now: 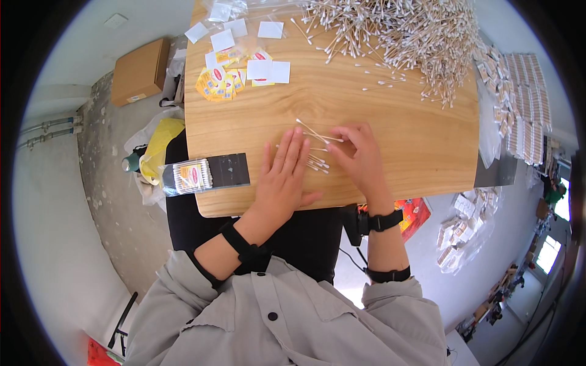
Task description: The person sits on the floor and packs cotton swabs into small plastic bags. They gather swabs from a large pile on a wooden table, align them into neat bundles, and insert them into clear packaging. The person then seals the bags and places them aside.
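Several white-tipped cotton swabs [313, 131] lie loose on the wooden table, in front of me. My left hand [282, 171] rests flat over some of them, palm down with fingers stretched out, and their ends stick out beside it. My right hand [360, 155] is curved at the right ends of the swabs. Its thumb and index finger are apart, with swab tips between them, and I see no grip on any. A clear bag of cotton swabs [193, 175] with a yellow and red card lies left of my left hand on a dark strip [229, 169].
A large heap of cotton swabs [415, 36] covers the far right of the table [244, 131]. Yellow printed cards [220, 83] and white cards [270, 29] lie at the far left. Packed swab bundles [528, 100] stand to the right, more bagged packs [467, 229] lower down.
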Action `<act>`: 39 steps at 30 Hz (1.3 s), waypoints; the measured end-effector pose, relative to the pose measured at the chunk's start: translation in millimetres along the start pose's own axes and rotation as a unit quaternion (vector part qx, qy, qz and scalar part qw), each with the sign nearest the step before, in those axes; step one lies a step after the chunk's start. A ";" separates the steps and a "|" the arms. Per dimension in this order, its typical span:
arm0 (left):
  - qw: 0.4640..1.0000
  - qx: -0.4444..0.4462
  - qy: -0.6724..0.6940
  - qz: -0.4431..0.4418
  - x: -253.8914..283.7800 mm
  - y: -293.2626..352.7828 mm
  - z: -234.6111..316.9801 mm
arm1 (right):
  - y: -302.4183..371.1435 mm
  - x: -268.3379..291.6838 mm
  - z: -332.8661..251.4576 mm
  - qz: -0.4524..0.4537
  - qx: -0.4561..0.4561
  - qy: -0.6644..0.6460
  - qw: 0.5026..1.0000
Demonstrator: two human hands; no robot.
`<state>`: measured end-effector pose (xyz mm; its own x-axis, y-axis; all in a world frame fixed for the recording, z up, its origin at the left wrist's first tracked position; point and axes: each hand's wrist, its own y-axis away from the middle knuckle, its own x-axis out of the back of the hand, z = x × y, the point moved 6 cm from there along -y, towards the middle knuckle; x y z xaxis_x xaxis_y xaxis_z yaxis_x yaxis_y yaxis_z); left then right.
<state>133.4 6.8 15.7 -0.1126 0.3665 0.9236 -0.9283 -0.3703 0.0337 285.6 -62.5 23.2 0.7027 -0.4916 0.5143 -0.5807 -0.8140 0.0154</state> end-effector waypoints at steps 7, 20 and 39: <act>0.999 -0.033 -0.020 -0.018 5.1 13.7 8.8 | 6.7 0.7 -2.4 0.054 0.049 0.041 0.997; 0.998 -0.065 0.007 -0.020 10.6 -14.5 -4.1 | -14.4 9.9 23.2 0.073 -0.054 -0.033 0.995; 1.000 -0.002 0.016 0.022 -1.4 -34.1 -4.1 | -14.6 -0.6 6.2 0.064 0.013 0.106 0.992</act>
<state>163.7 22.4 11.7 -0.1638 0.3775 0.9114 -0.9235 -0.3834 -0.0072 296.2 -52.3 17.3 0.5195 -0.5172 0.6802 -0.6464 -0.7585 -0.0831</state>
